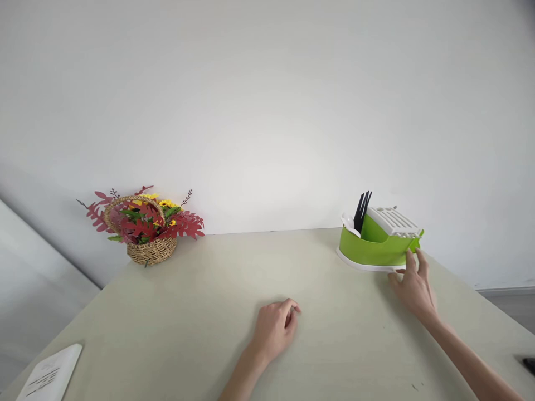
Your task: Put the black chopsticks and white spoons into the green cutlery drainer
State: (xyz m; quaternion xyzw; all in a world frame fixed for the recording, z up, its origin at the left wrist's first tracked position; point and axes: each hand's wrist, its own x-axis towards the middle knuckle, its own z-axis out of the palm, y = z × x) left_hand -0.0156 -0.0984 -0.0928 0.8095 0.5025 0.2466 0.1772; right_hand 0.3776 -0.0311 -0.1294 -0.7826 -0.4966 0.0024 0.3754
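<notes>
A green and white utensil holder (368, 249) stands at the back right of the table. Black chopsticks (362, 211) and a white spoon (350, 224) stick up from its left compartment. A slotted white rack (395, 221) covers its right part. My right hand (415, 289) grips the holder's near right corner, fingers at the side and thumb low by the white base. On the table's middle rests my left hand (275, 326), its fingers curled in with nothing visible in them.
A woven basket (152, 250) of red leaves and yellow flowers stands at the back left. A white flat object (52, 373) with dark marks lies at the near left. A dark object (530, 365) shows at the right edge. A white wall (267, 111) rises behind the table (188, 323).
</notes>
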